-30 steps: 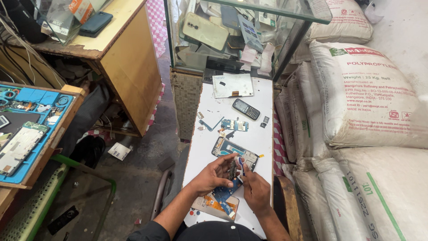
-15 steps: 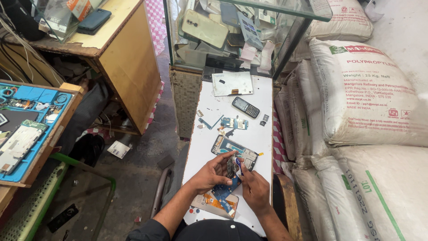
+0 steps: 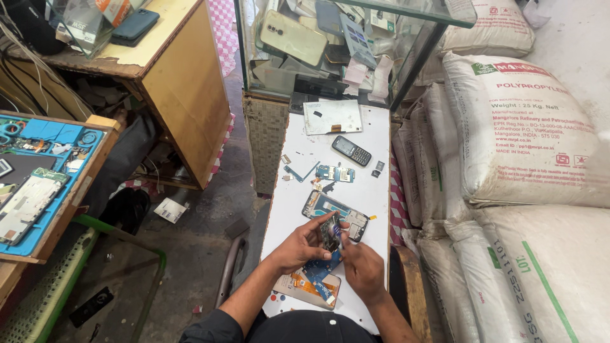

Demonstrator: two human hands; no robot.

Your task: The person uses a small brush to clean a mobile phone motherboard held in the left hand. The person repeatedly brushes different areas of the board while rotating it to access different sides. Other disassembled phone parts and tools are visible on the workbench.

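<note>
Small phone circuit part — pinched in left hand; right hand fingers curled, touching it — glass case behind holds phones.

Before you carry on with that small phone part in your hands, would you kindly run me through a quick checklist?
1. Left hand grips the small dark part: ok.
2. Right hand fingertips meet the part: ok; any tool cannot tell.
3. Part held above the white table, not resting: ok.
4. Opened phone frame lies flat behind the hands: ok.
5. Loose bits near the keypad phone secured: not ok.
</note>
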